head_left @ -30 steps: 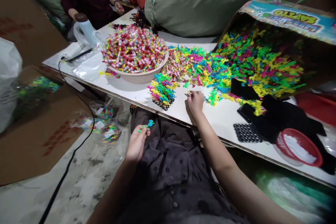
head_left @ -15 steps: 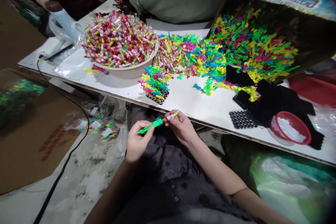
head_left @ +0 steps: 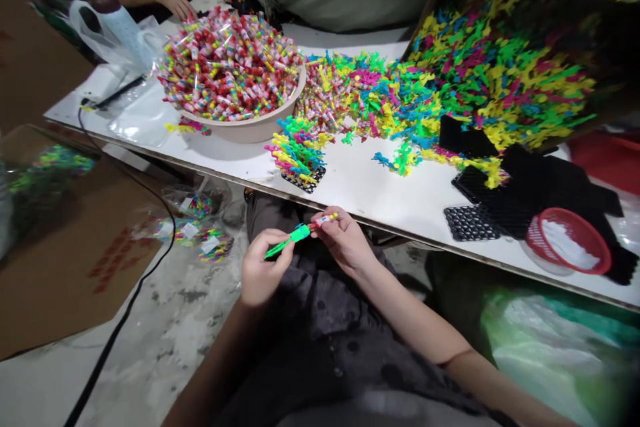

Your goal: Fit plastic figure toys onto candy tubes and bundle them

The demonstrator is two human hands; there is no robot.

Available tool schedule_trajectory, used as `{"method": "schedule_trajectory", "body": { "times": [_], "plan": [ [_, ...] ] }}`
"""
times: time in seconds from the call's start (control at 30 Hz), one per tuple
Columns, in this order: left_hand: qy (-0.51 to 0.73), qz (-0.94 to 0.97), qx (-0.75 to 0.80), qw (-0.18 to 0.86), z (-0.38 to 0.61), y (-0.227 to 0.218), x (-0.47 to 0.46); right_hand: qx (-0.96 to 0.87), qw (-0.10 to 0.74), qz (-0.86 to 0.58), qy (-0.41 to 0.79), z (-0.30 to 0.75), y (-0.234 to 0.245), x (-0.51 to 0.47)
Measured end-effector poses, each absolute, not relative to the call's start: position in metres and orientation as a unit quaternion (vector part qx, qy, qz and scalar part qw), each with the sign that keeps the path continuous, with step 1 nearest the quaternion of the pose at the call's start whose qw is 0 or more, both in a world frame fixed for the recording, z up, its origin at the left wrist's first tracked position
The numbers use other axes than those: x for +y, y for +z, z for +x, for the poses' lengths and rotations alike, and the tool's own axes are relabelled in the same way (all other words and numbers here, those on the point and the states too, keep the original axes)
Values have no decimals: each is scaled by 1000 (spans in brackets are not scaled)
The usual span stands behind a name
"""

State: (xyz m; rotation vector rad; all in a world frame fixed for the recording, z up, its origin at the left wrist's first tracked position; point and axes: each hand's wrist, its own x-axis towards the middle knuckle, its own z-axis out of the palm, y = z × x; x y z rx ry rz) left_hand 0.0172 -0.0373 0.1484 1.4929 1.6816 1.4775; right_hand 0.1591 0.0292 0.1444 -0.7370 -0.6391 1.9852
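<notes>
Over my lap, my left hand [head_left: 263,265] pinches a bright green plastic figure [head_left: 300,233] by its long thin legs. My right hand [head_left: 346,240] grips a small candy tube [head_left: 325,219] in a clear wrapper, red at one end and yellow at the other. The tube's red end meets the head end of the green figure; whether it sits inside cannot be made out. Just beyond my hands, at the table edge, a black perforated tray [head_left: 305,185] holds upright figures [head_left: 296,152] in several colours.
A beige basin [head_left: 280,123] heaped with wrapped candy tubes stands left. Loose figures [head_left: 395,97] spill from a large carton at right. Black trays [head_left: 470,222] and a red basket [head_left: 535,237] lie near the right edge. Another person's hand [head_left: 175,1] is behind the basin.
My hands stay nearly in place, keeping the figure and tube end to end. The view has shifted slightly. The other person's hand has reached toward the basin.
</notes>
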Motion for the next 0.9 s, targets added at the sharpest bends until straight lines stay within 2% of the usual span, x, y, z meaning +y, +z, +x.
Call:
{"method": "schedule_trajectory", "body": {
  "times": [0.9],
  "plan": [
    [537, 520, 618, 243, 15, 154, -37, -243, 446, -308, 805, 155, 147, 25]
  ]
}}
